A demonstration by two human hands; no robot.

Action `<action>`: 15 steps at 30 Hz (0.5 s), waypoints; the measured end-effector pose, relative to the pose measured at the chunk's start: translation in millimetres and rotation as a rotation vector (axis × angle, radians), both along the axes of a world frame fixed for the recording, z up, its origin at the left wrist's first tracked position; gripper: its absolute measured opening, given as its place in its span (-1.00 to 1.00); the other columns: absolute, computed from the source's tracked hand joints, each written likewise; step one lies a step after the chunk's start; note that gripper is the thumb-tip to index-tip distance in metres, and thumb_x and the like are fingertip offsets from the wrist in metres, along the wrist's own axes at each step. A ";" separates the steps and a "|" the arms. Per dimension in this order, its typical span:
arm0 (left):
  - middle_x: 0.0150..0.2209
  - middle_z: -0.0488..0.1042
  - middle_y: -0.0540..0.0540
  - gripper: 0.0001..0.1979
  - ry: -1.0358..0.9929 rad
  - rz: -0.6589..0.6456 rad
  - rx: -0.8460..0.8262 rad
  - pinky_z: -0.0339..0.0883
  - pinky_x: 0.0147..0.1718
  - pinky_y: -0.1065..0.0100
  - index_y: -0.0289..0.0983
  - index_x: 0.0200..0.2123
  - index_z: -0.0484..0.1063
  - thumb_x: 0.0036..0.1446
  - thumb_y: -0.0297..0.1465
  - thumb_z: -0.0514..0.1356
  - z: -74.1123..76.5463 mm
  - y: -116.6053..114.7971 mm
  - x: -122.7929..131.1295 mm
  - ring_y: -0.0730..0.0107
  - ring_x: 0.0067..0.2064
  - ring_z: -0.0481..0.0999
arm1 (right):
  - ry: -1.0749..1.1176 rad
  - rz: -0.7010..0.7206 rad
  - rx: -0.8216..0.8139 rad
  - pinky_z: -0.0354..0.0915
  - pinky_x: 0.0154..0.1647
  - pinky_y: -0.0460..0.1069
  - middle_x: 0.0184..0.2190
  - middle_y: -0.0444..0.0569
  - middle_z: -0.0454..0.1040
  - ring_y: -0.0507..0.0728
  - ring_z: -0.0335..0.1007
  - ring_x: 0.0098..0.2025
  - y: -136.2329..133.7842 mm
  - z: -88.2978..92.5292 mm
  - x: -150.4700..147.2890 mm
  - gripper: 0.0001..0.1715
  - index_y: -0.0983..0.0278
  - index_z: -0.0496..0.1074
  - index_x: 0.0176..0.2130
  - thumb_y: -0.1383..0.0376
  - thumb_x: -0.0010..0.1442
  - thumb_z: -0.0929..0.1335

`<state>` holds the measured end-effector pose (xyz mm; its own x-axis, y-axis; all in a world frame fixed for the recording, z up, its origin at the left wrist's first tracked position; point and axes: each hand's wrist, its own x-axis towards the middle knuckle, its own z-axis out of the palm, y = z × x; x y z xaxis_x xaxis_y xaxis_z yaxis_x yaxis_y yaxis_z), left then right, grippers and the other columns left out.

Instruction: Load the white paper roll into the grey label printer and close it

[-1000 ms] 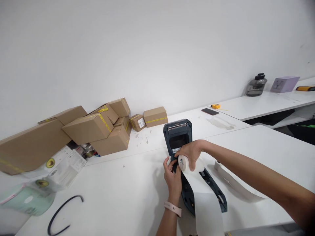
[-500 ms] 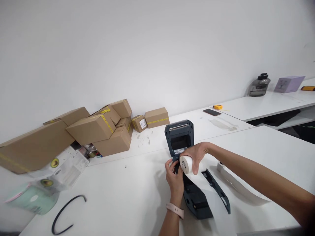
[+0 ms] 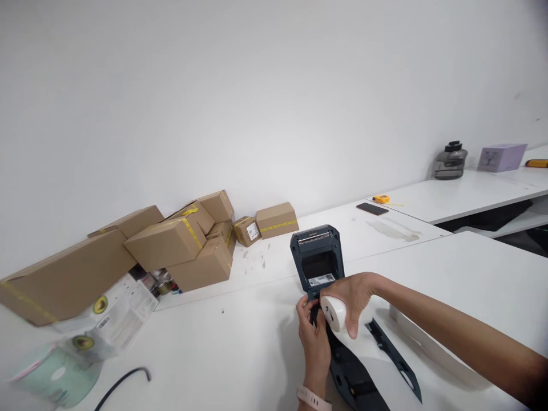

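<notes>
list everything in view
cardboard boxes: several, brown, left to centre
small items: several, mixed, among boxes
avocado packaging: count unclear, white, left
container: one, mint, lower left
curved strip: one, black, bottom left
printer: one, dark, centre right
paper roll: one, white, at printer
paper strip: one, white, beside printer
phone: one, black, right
tape measure: one, yellow, beside phone
jug: one, grey, far right
box: one, purple, beside jug
object: one, yellow, right edge
tables: several, white, throughout
wall: one, white, background
wristband: one, pink, left wrist
left hand: one, at printer
right hand: one, on paper roll
</notes>
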<state>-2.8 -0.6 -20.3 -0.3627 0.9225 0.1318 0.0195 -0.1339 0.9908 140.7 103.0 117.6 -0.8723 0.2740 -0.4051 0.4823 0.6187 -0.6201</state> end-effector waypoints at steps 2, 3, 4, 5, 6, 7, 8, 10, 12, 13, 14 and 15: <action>0.08 0.49 -0.25 -0.52 0.017 -0.020 -0.005 0.31 0.08 0.21 -0.21 0.17 0.25 0.24 -0.19 0.18 -1.9 -0.3 -0.5 0.19 0.08 0.50 | 0.046 -0.039 -0.028 0.37 -0.19 0.04 -0.24 -0.09 0.55 0.30 0.48 -0.14 -1.7 -5.2 4.1 -0.15 0.22 0.52 -0.14 -0.01 -0.44 0.64; 0.08 0.48 -0.25 -0.52 0.021 -0.025 -0.005 0.31 0.08 0.21 -0.21 0.18 0.25 0.24 -0.18 0.17 -2.4 -0.4 -0.6 0.19 0.09 0.49 | 0.063 -0.049 -0.041 0.38 -0.17 0.04 -0.22 -0.08 0.56 0.31 0.48 -0.13 -2.1 -7.7 5.4 -0.15 0.22 0.51 -0.13 0.00 -0.43 0.64; 0.09 0.48 -0.25 -0.52 0.022 -0.028 -0.005 0.31 0.09 0.21 -0.21 0.17 0.25 0.25 -0.18 0.16 -2.7 -0.4 -0.6 0.19 0.10 0.48 | 0.075 -0.054 -0.052 0.38 -0.15 0.05 -0.21 -0.08 0.56 0.31 0.48 -0.12 -2.1 -9.7 6.4 -0.15 0.22 0.51 -0.12 0.00 -0.41 0.64; 0.09 0.47 -0.25 -0.52 0.018 -0.028 -0.005 0.30 0.09 0.20 -0.21 0.17 0.25 0.25 -0.17 0.16 -2.6 -0.5 -0.5 0.19 0.11 0.47 | 0.084 -0.055 -0.067 0.38 -0.15 0.05 -0.21 -0.07 0.56 0.31 0.49 -0.12 -1.8 -10.5 7.4 -0.16 0.22 0.50 -0.12 -0.01 -0.40 0.64; 0.08 0.47 -0.25 -0.53 0.008 -0.028 -0.007 0.29 0.10 0.20 -0.21 0.17 0.26 0.25 -0.17 0.16 -2.4 -0.6 -0.3 0.18 0.11 0.47 | 0.099 -0.053 -0.086 0.39 -0.14 0.05 -0.20 -0.07 0.56 0.30 0.49 -0.11 -1.4 -9.4 9.0 -0.16 0.23 0.50 -0.11 -0.01 -0.39 0.64; 0.07 0.47 -0.25 -0.53 -0.005 -0.030 -0.009 0.30 0.10 0.20 -0.21 0.16 0.26 0.25 -0.16 0.16 -2.2 -0.7 -0.2 0.18 0.10 0.47 | 0.125 -0.049 -0.105 0.39 -0.13 0.05 -0.19 -0.07 0.57 0.30 0.49 -0.10 -1.2 -6.1 11.6 -0.15 0.23 0.50 -0.10 -0.01 -0.38 0.64; 0.07 0.47 -0.24 -0.53 -0.017 -0.029 -0.003 0.31 0.09 0.20 -0.22 0.15 0.27 0.24 -0.15 0.16 -2.1 -0.8 -0.2 0.17 0.10 0.47 | 0.166 -0.042 -0.126 0.39 -0.12 0.04 -0.16 -0.06 0.57 0.30 0.49 -0.08 -1.4 -0.1 15.4 -0.13 0.24 0.50 -0.08 -0.01 -0.38 0.64; 0.08 0.45 -0.25 -0.56 -0.016 -0.023 0.031 0.31 0.10 0.21 -0.22 0.10 0.31 0.23 -0.14 0.17 -2.1 -1.0 -0.4 0.16 0.12 0.46 | 0.278 -0.008 -0.164 0.37 -0.05 0.04 -0.08 -0.04 0.57 0.29 0.48 -0.03 -4.0 19.3 27.0 -0.07 0.26 0.49 -0.02 -0.02 -0.36 0.64; 0.12 0.42 -0.24 -0.61 0.013 -0.013 0.057 0.29 0.13 0.21 -0.21 0.04 0.36 0.22 -0.14 0.18 -2.4 -1.4 -0.8 0.15 0.17 0.42 | 0.372 0.060 -0.202 0.36 0.01 0.03 0.00 0.00 0.55 0.29 0.46 0.02 -9.8 44.1 40.9 0.01 0.30 0.46 0.06 -0.04 -0.33 0.63; 0.12 0.41 -0.24 -0.62 0.029 -0.008 0.059 0.28 0.14 0.21 -0.21 0.03 0.37 0.23 -0.15 0.18 -2.4 -1.5 -0.9 0.16 0.18 0.40 | 0.382 0.096 -0.224 0.36 0.02 0.03 0.01 0.02 0.54 0.29 0.46 0.02 -13.5 55.8 46.7 0.03 0.32 0.45 0.09 -0.05 -0.31 0.62; 0.12 0.41 -0.23 -0.62 0.037 -0.009 0.053 0.28 0.15 0.21 -0.20 0.04 0.36 0.24 -0.15 0.17 -2.3 -1.6 -0.8 0.16 0.18 0.40 | 0.365 0.120 -0.238 0.36 0.03 0.03 0.01 0.02 0.55 0.29 0.47 0.02 -17.1 65.3 50.6 0.04 0.32 0.44 0.11 -0.06 -0.28 0.61; 0.11 0.42 -0.23 -0.61 0.033 -0.014 0.046 0.28 0.15 0.20 -0.20 0.06 0.35 0.24 -0.15 0.16 -2.2 -1.6 -0.6 0.17 0.17 0.41 | 0.326 0.125 -0.233 0.36 0.03 0.03 0.01 0.02 0.55 0.29 0.47 0.02 -20.2 71.6 51.9 0.03 0.31 0.45 0.11 -0.08 -0.26 0.60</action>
